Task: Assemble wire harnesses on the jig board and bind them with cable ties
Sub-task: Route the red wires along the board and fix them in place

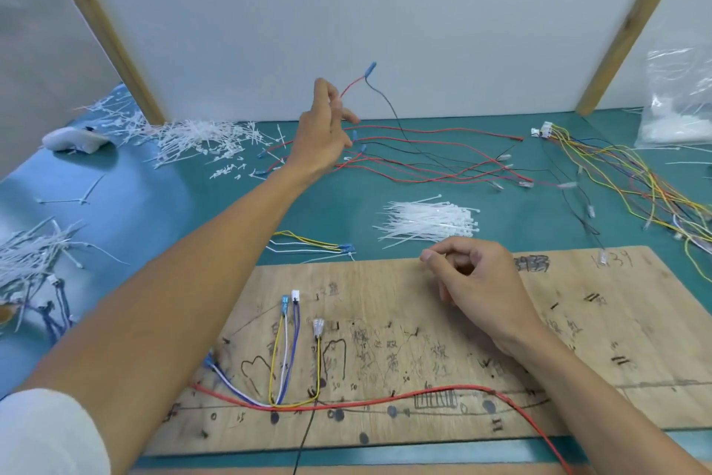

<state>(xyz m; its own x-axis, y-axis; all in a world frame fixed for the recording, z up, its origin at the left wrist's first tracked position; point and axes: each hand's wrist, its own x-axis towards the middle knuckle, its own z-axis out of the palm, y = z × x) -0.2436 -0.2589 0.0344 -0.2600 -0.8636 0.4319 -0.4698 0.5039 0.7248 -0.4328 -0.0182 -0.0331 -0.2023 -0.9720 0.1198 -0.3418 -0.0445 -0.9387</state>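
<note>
Left hand (325, 131) is pinching a red-and-black wire pair (352, 85) above the far tangle and should be drawing it clear slowly, while right hand (479, 282) is hovering loosely curled, apparently empty, over the jig board (385, 282).

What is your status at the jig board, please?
Left hand holds red-black wire above the pile. Right hand over board, loosely curled, empty. Board partly wired. Ties lie between pile and board.
</note>
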